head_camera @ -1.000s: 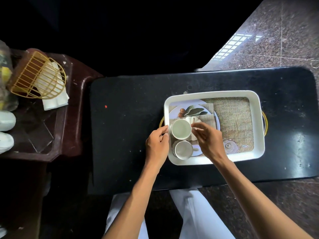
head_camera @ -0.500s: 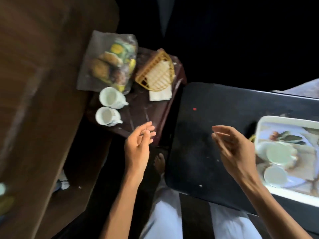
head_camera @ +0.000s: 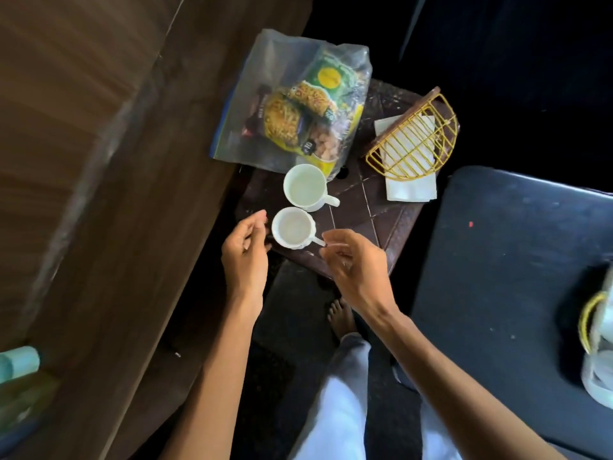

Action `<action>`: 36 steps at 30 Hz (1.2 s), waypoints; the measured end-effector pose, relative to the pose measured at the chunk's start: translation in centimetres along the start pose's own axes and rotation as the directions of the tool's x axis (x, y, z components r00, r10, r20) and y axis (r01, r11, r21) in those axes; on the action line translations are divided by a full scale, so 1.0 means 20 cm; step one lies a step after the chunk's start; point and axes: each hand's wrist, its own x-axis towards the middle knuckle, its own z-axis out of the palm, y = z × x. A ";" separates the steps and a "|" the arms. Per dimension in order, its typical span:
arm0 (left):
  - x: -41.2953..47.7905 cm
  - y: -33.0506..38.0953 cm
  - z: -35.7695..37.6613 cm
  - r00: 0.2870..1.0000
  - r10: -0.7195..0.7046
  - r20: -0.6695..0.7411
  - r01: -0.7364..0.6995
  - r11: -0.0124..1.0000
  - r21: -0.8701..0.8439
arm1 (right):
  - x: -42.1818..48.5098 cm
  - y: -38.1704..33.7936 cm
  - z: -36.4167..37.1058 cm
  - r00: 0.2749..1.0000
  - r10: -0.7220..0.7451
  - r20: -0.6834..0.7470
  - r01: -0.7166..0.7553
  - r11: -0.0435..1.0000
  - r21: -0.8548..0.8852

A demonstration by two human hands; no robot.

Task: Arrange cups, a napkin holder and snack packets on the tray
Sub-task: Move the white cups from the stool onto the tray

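Two white cups stand on a small brown side table. The nearer cup sits between my hands, the farther cup just behind it. My left hand is at the near cup's left side, fingers apart and curled, holding nothing. My right hand has its fingertips at the tip of that cup's handle, with no grip that I can see. A clear bag of snack packets lies at the table's back. The gold wire napkin holder with white napkins lies on its side at the right. The white tray shows only as a blurred sliver at the right edge.
A black table fills the right side and carries the tray. A brown wooden surface runs along the left. Below, my bare foot and white trousers stand on the dark floor between the two tables.
My view has swung left from the tray to the side table. Both hands left the cups on the tray and now flank the near cup on the side table.
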 end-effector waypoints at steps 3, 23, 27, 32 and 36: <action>0.03 -0.04 0.03 0.999 0.005 0.051 -0.007 0.999 0.035 | 0.01 0.01 0.07 1.000 0.015 -0.018 -0.015 1.000 0.000; -0.72 -0.05 0.49 0.973 -0.016 0.232 0.048 0.990 -0.132 | -0.40 0.25 -0.65 0.965 -0.029 -0.260 0.039 0.999 0.032; -1.01 -0.07 0.79 0.933 -0.019 0.358 0.070 0.989 -0.130 | -0.56 0.40 -1.02 0.936 -0.004 -0.351 0.009 1.000 0.012; -1.32 -0.11 1.17 0.883 -0.012 0.470 0.031 0.999 -0.032 | -0.75 0.59 -1.46 0.893 0.067 -0.446 -0.054 0.998 0.042; -1.53 -0.14 1.42 0.828 0.002 0.561 -0.026 0.999 0.035 | -0.90 0.72 -1.77 0.851 0.105 -0.515 -0.089 0.995 0.055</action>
